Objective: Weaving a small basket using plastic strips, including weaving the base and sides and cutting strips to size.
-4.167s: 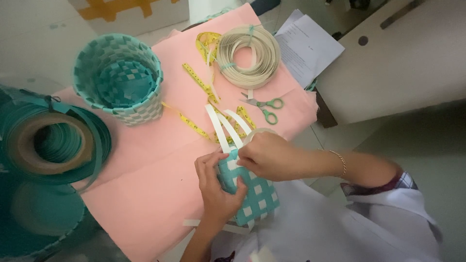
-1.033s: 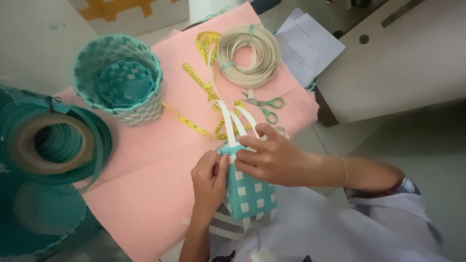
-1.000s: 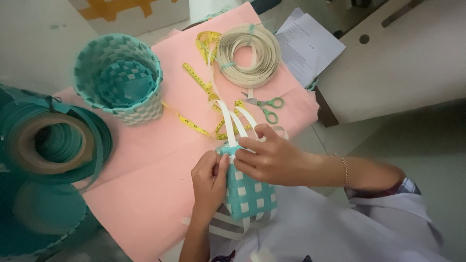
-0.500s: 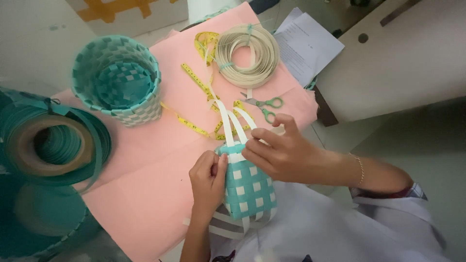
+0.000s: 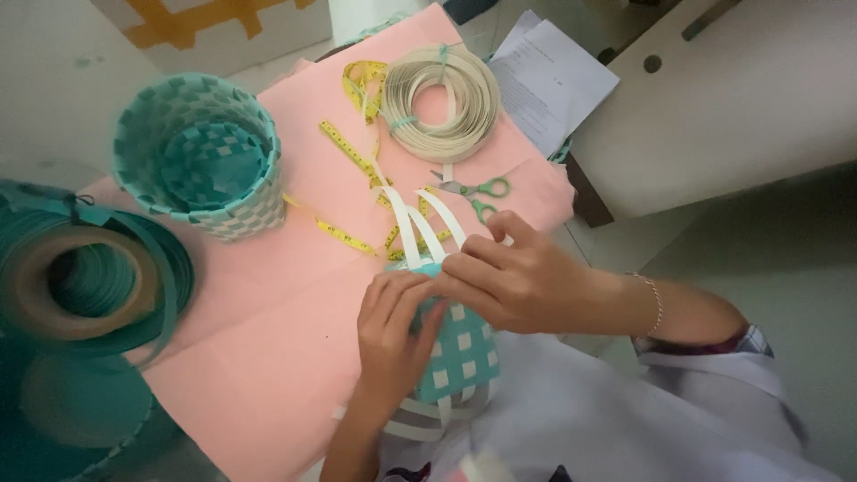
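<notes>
Since earlier, right hand (image 5: 509, 286) slid to 9 o'clock, pinching teal strip; left hand (image 5: 393, 335) grips half-woven basket (image 5: 460, 353). Weaving row; probably tuck next between white uprights (image 5: 420, 223).

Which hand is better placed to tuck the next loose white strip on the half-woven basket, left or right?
Probably right. The right hand sits at the top edge of the teal-and-white basket, fingertips beside the loose white strips. The left hand is lower, wrapped on the basket's side, steadying it.

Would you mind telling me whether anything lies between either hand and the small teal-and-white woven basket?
Nothing visible does. The left hand and right hand both already rest on the half-woven basket, fingers at its rim.
</notes>
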